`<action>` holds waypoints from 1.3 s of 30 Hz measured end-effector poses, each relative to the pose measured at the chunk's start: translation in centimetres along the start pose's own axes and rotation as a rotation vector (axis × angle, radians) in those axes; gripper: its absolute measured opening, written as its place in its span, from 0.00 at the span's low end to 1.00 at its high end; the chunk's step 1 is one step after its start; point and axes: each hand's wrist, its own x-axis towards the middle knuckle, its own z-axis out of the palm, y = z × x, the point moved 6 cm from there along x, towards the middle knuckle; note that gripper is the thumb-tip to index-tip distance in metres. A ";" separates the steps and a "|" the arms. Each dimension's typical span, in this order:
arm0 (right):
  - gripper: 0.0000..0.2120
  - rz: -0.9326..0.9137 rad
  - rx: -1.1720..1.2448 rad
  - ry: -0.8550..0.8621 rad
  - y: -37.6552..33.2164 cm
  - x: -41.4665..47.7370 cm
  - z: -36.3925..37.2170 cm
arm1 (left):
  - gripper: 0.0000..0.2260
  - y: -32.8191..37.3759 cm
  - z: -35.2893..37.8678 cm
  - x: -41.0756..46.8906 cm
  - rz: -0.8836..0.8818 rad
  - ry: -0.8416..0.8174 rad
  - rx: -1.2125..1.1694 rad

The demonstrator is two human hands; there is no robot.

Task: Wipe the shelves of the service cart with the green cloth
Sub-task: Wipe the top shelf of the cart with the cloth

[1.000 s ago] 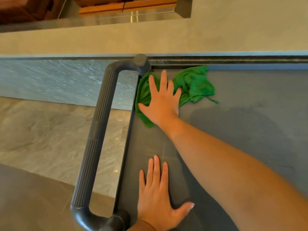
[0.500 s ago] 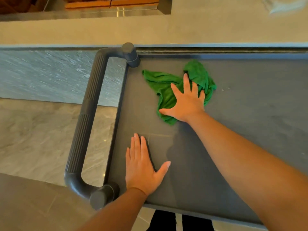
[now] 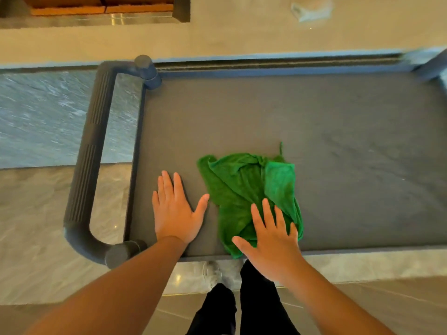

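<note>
My right hand (image 3: 271, 243) lies flat with straight, spread fingers, pressing on the near end of the green cloth (image 3: 242, 187). My left hand (image 3: 175, 213) is also flat and holds nothing, palm down on the cart's top shelf (image 3: 314, 122). It sits between the handle (image 3: 89, 151) and the cloth, thumb tip just beside the fabric. The cloth lies bunched on the shelf, farther from the handle than my left hand, near the handle's near end.

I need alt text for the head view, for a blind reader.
A person's right hand presses a green cloth on the grey shelf of a service cart; the left hand rests flat beside it, near the handle.
</note>
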 end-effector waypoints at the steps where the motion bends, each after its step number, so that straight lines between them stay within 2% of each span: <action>1: 0.51 0.052 0.043 0.025 0.7 -0.8 0.2 | 0.45 0.2 0.0 -0.2 0.006 -0.004 0.013; 5: 0.45 0.162 0.035 0.210 1.3 -0.7 -0.4 | 0.42 1.2 0.1 -0.5 0.070 0.010 0.128; 8: 0.48 0.160 0.036 0.366 0.4 1.3 -2.7 | 0.44 3.8 0.4 -0.9 0.133 -0.018 0.083; 12: 0.52 0.154 0.052 0.282 0.0 3.7 -3.0 | 0.47 8.2 1.8 -1.2 0.153 -0.084 -0.084; 16: 0.64 0.270 0.094 0.337 3.1 2.5 -3.0 | 0.48 7.3 1.9 -0.9 0.100 -0.006 -0.351; 18: 0.62 0.329 0.111 0.328 5.6 2.2 -3.4 | 0.47 7.1 1.9 -1.0 0.111 0.016 -0.428; 22: 0.50 0.365 0.071 0.361 6.8 4.5 -5.3 | 0.48 8.3 2.3 -1.0 0.184 -0.044 -0.269; 24: 0.49 0.351 0.007 0.367 5.3 5.5 -5.4 | 0.49 8.5 2.4 -0.8 0.210 -0.056 -0.152; 28: 0.53 0.219 -0.053 0.245 3.6 5.3 -4.1 | 0.50 8.5 2.4 -0.3 0.218 -0.071 -0.099; 33: 0.44 -0.023 -0.131 0.324 2.7 4.3 -4.4 | 0.49 8.6 2.4 -0.2 0.207 -0.083 -0.093; 35: 0.44 0.009 -0.091 0.302 4.5 6.3 -6.3 | 0.48 8.7 2.5 -0.3 0.205 -0.081 -0.095; 39: 0.51 0.184 -0.067 0.293 6.8 9.4 -8.6 | 0.47 8.8 2.4 -0.3 0.207 -0.075 -0.076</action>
